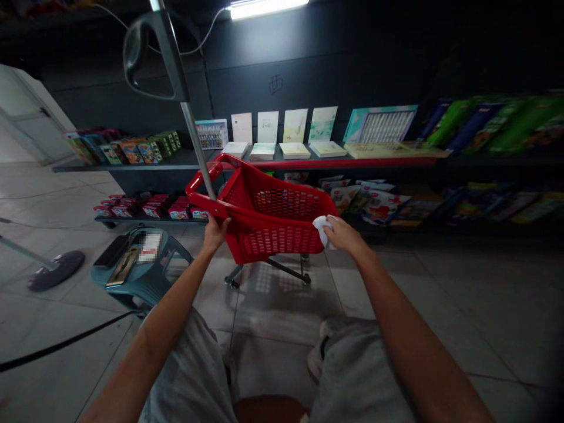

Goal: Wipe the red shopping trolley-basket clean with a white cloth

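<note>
Grey shorts (356, 376) cover the person's legs at the bottom of the view, with both bare forearms stretched forward over them.

The left hand (215, 232) is closed on the near left rim of the red plastic basket (273, 226), just beside the foot of its metal pole (198, 150). The right hand (341, 234) is closed around a white cloth (321, 226), which is pressed against the basket's right outer wall near the rim.

The basket stands on a wheeled frame (268, 271) on the tiled floor (440, 282), directly ahead of the person, and is tilted. The pole rises to a grey loop handle (150, 56) at upper left.

To the left of the basket, near it, is a teal stool (145, 276) with flat items lying on top. A round stand base (55, 269) lies further left.

Beyond the basket, dark shelves (308, 161) run along the wall, carrying books and boxed goods on two levels. A lit tube lamp (264, 7) is mounted above.
</note>
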Action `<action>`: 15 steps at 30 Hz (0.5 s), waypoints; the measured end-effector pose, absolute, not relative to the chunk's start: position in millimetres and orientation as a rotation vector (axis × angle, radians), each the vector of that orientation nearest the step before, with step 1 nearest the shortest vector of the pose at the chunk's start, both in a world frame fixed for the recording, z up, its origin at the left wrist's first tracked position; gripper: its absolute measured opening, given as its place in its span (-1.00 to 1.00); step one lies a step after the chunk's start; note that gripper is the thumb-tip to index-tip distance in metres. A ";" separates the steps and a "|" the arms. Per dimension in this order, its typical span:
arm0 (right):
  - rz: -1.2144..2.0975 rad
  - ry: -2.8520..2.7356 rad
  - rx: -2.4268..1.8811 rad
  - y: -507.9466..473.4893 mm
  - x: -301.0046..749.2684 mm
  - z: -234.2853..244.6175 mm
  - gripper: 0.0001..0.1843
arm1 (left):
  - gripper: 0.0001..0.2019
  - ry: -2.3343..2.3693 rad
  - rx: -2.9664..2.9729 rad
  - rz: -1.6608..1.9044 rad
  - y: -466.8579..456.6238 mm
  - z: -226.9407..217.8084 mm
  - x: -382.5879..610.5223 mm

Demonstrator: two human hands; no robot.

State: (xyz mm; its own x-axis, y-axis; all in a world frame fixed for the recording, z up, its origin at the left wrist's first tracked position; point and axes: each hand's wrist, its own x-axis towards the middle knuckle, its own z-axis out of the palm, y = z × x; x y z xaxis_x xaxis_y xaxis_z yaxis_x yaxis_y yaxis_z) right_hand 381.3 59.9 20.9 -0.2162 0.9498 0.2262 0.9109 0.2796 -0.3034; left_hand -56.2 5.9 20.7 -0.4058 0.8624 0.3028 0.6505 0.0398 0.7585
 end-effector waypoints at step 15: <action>0.055 -2.102 -1.382 38.6 282.1 29.8 -0.40 | -0.50 2.162 1.479 1.299 6.8 22.4 -46.3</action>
